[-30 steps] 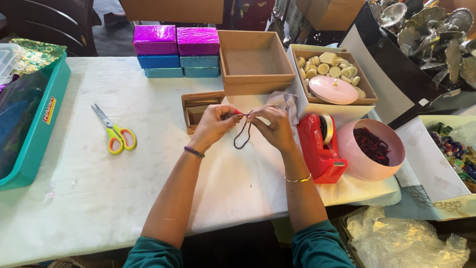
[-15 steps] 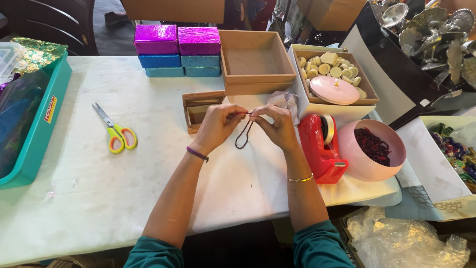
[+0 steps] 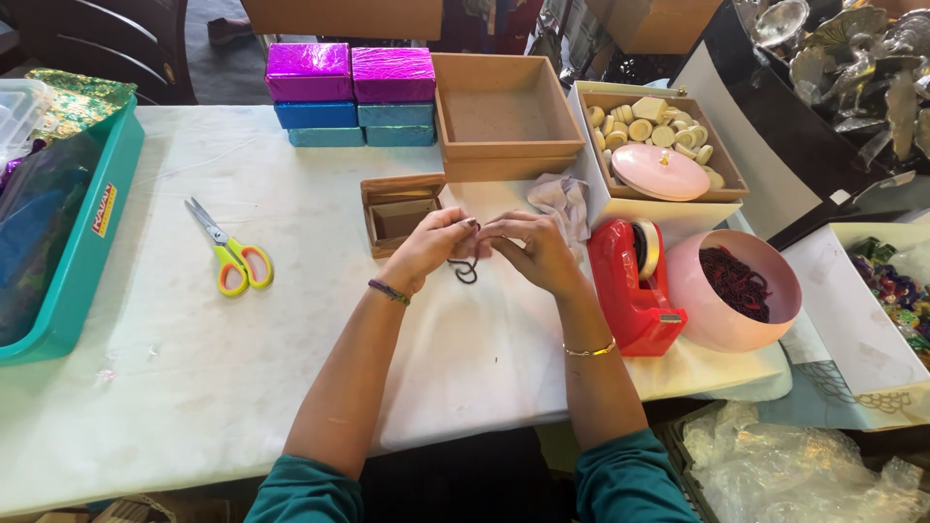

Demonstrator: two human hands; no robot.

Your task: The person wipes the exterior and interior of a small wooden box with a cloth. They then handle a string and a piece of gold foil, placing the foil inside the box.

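I see a short dark cord (image 3: 466,270) pinched between both hands over the white table (image 3: 194,387), just in front of the small open wooden box (image 3: 399,212); its loose loop hangs below the fingertips, so its long axis runs roughly toward me, ends down. My left hand (image 3: 433,244) is closed on the cord's upper part with thumb and fingers, and my right hand (image 3: 532,247) grips it from the other side, the fingertips of both meeting. The small wooden box looks empty as far as I can tell. Behind it stands a larger brown tray box (image 3: 504,121), bare inside. To its right a cardboard box (image 3: 664,145) holds pale round pieces and a pink lid (image 3: 661,171). Near my right wrist sits a red tape dispenser (image 3: 632,286), and just beside that a pink bowl (image 3: 712,324) filled with dark cords. Yellow-handled scissors (image 3: 231,254) lie well to the left, near a teal bin (image 3: 82,247). Foil-wrapped boxes (image 3: 351,92), purple over blue, are stacked at the far edge.
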